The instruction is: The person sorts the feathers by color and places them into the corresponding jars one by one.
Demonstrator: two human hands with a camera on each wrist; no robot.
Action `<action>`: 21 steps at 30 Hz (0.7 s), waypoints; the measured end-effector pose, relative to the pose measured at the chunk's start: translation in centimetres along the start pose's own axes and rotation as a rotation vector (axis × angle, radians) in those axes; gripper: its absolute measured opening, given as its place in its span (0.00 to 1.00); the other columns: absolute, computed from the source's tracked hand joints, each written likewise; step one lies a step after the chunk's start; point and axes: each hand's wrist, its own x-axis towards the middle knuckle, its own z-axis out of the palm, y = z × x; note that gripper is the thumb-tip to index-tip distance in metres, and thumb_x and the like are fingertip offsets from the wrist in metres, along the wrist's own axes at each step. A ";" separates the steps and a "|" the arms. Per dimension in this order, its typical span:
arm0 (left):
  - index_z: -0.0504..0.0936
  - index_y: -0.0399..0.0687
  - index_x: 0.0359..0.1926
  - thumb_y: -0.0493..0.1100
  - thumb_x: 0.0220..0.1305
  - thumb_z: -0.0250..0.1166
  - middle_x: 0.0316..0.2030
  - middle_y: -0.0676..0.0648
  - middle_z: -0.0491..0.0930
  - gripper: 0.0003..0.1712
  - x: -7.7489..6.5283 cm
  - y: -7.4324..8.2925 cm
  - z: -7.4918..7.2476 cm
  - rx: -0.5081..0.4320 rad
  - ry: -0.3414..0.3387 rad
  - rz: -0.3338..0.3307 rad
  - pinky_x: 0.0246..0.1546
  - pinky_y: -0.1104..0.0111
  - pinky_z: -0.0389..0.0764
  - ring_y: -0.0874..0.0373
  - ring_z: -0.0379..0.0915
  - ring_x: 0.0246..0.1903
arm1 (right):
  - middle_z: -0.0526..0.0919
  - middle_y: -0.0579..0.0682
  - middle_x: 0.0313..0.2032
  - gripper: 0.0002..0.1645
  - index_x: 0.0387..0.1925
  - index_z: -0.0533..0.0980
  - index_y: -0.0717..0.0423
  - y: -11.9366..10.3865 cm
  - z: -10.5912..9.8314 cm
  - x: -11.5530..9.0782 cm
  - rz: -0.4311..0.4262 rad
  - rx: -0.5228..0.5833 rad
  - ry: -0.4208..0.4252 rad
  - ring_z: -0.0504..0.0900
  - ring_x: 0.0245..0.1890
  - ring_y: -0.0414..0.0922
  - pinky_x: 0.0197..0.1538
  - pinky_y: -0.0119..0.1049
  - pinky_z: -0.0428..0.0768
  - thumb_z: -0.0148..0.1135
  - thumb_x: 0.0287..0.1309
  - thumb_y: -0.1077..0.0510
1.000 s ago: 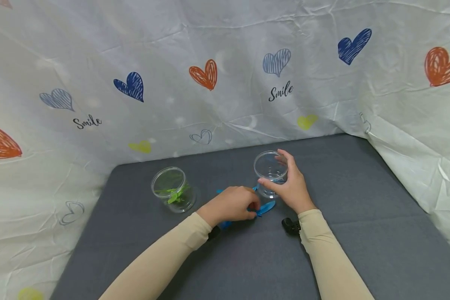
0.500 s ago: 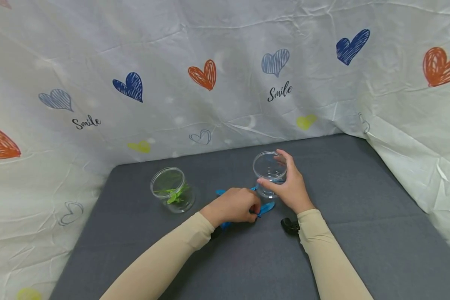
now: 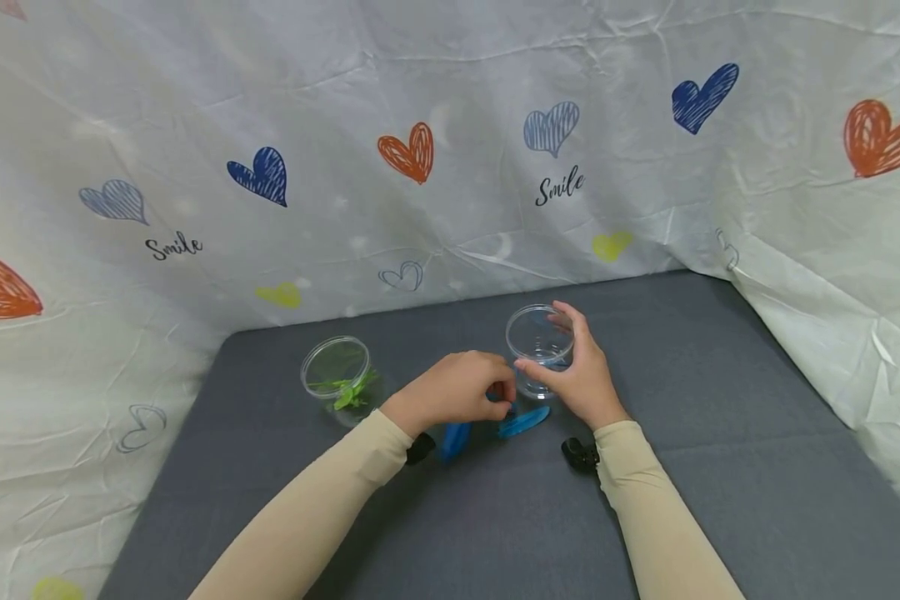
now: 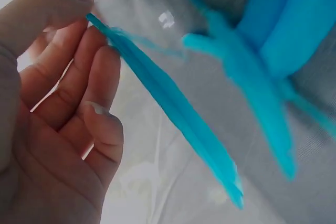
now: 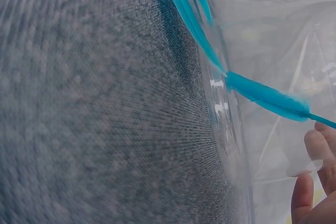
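My left hand (image 3: 461, 388) pinches a blue feather (image 4: 173, 113) by its quill, between thumb and fingertips, as the left wrist view shows. In the head view that hand is just left of a clear round container (image 3: 528, 357). My right hand (image 3: 588, 373) holds this container upright from its right side, thumb at the near side and fingers round the far side. More blue feathers (image 3: 455, 440) lie on the cloth, partly hidden under my left hand and wrist. One loose blue feather (image 3: 525, 422) is in front of the container.
A second clear container (image 3: 336, 337) stands to the left, with green feathers (image 3: 351, 392) inside. Dark grey cloth (image 3: 720, 375) covers the table. A white curtain (image 3: 465, 75) with printed hearts hangs behind and at both sides. Black wrist cameras (image 3: 579, 454) sit on both wrists.
My left hand has lifted and shifted slightly up and left from among the blue feathers, now with one feather pinched. My right hand and the container have stayed in place.
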 end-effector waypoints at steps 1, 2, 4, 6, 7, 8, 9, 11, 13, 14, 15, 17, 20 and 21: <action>0.87 0.63 0.39 0.48 0.73 0.72 0.40 0.58 0.83 0.03 0.0 0.0 -0.5 -0.025 0.009 -0.006 0.45 0.68 0.83 0.65 0.77 0.38 | 0.68 0.46 0.80 0.60 0.84 0.52 0.28 0.0 0.0 0.0 0.001 0.001 -0.001 0.66 0.81 0.51 0.80 0.60 0.67 0.79 0.61 0.37; 0.87 0.62 0.40 0.48 0.73 0.72 0.40 0.58 0.84 0.02 0.0 0.0 -1.1 -0.049 0.016 -0.009 0.46 0.68 0.84 0.65 0.78 0.39 | 0.68 0.46 0.80 0.60 0.85 0.52 0.29 0.0 0.0 0.0 0.001 -0.001 -0.002 0.66 0.81 0.51 0.80 0.60 0.67 0.79 0.62 0.37; 0.88 0.61 0.41 0.47 0.73 0.73 0.41 0.59 0.84 0.01 0.1 0.2 -2.3 -0.099 0.043 -0.001 0.48 0.68 0.84 0.65 0.79 0.40 | 0.68 0.47 0.80 0.59 0.85 0.52 0.31 0.0 0.0 0.0 -0.002 -0.004 -0.005 0.66 0.81 0.52 0.80 0.61 0.67 0.79 0.63 0.39; 0.88 0.59 0.42 0.46 0.72 0.73 0.40 0.60 0.84 0.01 0.5 0.4 -3.5 -0.144 0.071 0.016 0.48 0.69 0.85 0.66 0.79 0.40 | 0.68 0.49 0.80 0.59 0.85 0.52 0.33 0.1 -0.1 0.0 -0.007 -0.006 -0.008 0.66 0.81 0.53 0.79 0.63 0.67 0.79 0.64 0.41; 0.88 0.58 0.42 0.46 0.72 0.73 0.40 0.60 0.85 0.01 0.7 0.5 -4.1 -0.159 0.086 0.029 0.48 0.69 0.85 0.66 0.79 0.40 | 0.68 0.49 0.80 0.59 0.85 0.52 0.33 0.1 -0.1 0.0 -0.008 -0.008 -0.008 0.66 0.81 0.54 0.79 0.63 0.67 0.79 0.64 0.41; 0.89 0.58 0.43 0.46 0.72 0.73 0.40 0.60 0.85 0.01 0.9 0.6 -4.7 -0.178 0.103 0.041 0.48 0.70 0.85 0.66 0.80 0.39 | 0.68 0.49 0.80 0.59 0.85 0.52 0.33 0.2 -0.1 0.0 -0.008 -0.010 -0.008 0.66 0.81 0.54 0.79 0.64 0.67 0.79 0.64 0.41; 0.89 0.57 0.43 0.45 0.72 0.73 0.39 0.60 0.85 0.01 1.1 0.8 -5.2 -0.198 0.122 0.052 0.47 0.70 0.86 0.66 0.80 0.39 | 0.68 0.49 0.80 0.60 0.85 0.51 0.33 0.2 -0.2 0.0 -0.009 -0.012 -0.009 0.66 0.81 0.54 0.78 0.65 0.68 0.79 0.64 0.41; 0.89 0.57 0.43 0.45 0.72 0.72 0.39 0.60 0.86 0.01 1.6 1.2 -6.2 -0.232 0.158 0.064 0.47 0.70 0.86 0.67 0.81 0.39 | 0.68 0.48 0.80 0.60 0.85 0.52 0.31 0.1 -0.2 -0.1 -0.001 -0.010 -0.007 0.66 0.81 0.53 0.78 0.66 0.68 0.79 0.62 0.38; 0.88 0.58 0.43 0.45 0.72 0.72 0.38 0.60 0.86 0.02 2.2 1.6 -7.1 -0.258 0.198 0.069 0.46 0.70 0.86 0.67 0.82 0.38 | 0.67 0.47 0.80 0.61 0.85 0.52 0.31 0.1 -0.2 -0.1 0.011 -0.007 -0.005 0.66 0.81 0.52 0.78 0.67 0.68 0.79 0.61 0.35; 0.88 0.58 0.43 0.45 0.72 0.71 0.37 0.60 0.86 0.02 2.5 1.8 -7.5 -0.270 0.216 0.071 0.45 0.69 0.86 0.67 0.82 0.38 | 0.67 0.47 0.80 0.62 0.85 0.52 0.31 0.1 -0.1 -0.1 0.013 -0.004 -0.005 0.67 0.81 0.51 0.78 0.67 0.69 0.79 0.61 0.34; 0.88 0.58 0.43 0.45 0.72 0.71 0.37 0.60 0.86 0.02 2.7 2.0 -7.8 -0.273 0.235 0.076 0.45 0.69 0.86 0.67 0.82 0.38 | 0.67 0.47 0.80 0.62 0.85 0.52 0.31 0.1 -0.1 -0.1 0.014 -0.001 -0.004 0.67 0.81 0.51 0.78 0.67 0.69 0.79 0.60 0.34; 0.88 0.59 0.43 0.46 0.72 0.71 0.37 0.60 0.86 0.02 3.3 2.5 -8.3 -0.281 0.270 0.087 0.44 0.69 0.86 0.67 0.82 0.38 | 0.67 0.47 0.80 0.63 0.85 0.52 0.31 0.0 -0.1 -0.1 0.017 0.000 -0.004 0.67 0.80 0.50 0.78 0.66 0.69 0.79 0.59 0.33; 0.89 0.56 0.45 0.46 0.73 0.71 0.37 0.59 0.86 0.04 4.0 3.0 -8.9 -0.309 0.310 0.096 0.43 0.69 0.86 0.67 0.81 0.38 | 0.66 0.46 0.80 0.62 0.85 0.52 0.30 0.0 -0.1 0.0 0.011 0.003 -0.006 0.67 0.80 0.49 0.78 0.64 0.69 0.79 0.59 0.33; 0.89 0.55 0.45 0.46 0.73 0.71 0.37 0.58 0.87 0.04 4.1 3.1 -9.0 -0.323 0.324 0.094 0.43 0.68 0.85 0.67 0.81 0.38 | 0.66 0.46 0.80 0.62 0.84 0.52 0.29 0.0 -0.1 0.0 0.010 0.003 -0.007 0.66 0.80 0.49 0.78 0.64 0.69 0.79 0.59 0.33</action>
